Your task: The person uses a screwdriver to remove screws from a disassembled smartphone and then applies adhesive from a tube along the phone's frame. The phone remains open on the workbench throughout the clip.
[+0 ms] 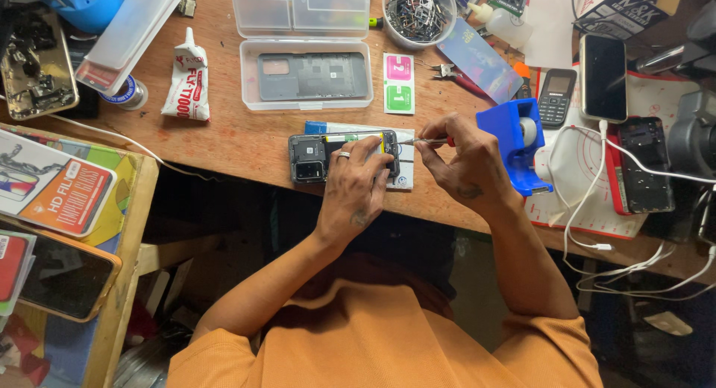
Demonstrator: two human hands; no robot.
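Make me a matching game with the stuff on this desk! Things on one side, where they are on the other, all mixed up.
Things:
1. opened phone
2. tape dispenser
3. glue tube
4. bowl of small metal parts

Places:
A. top of the desk, beside the clear plastic box
B. under the left hand
C. just past the right hand
D. left of the clear plastic box

Pairs: 1-B, 2-C, 3-D, 4-A

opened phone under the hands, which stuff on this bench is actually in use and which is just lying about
In use:
- opened phone, steadied by the left hand
- thin metal tool, held by the right hand at the phone's edge
- white mat under the phone

Lying about:
- glue tube
- clear plastic case
- blue tape dispenser
- small keypad phone
- bowl of small metal parts
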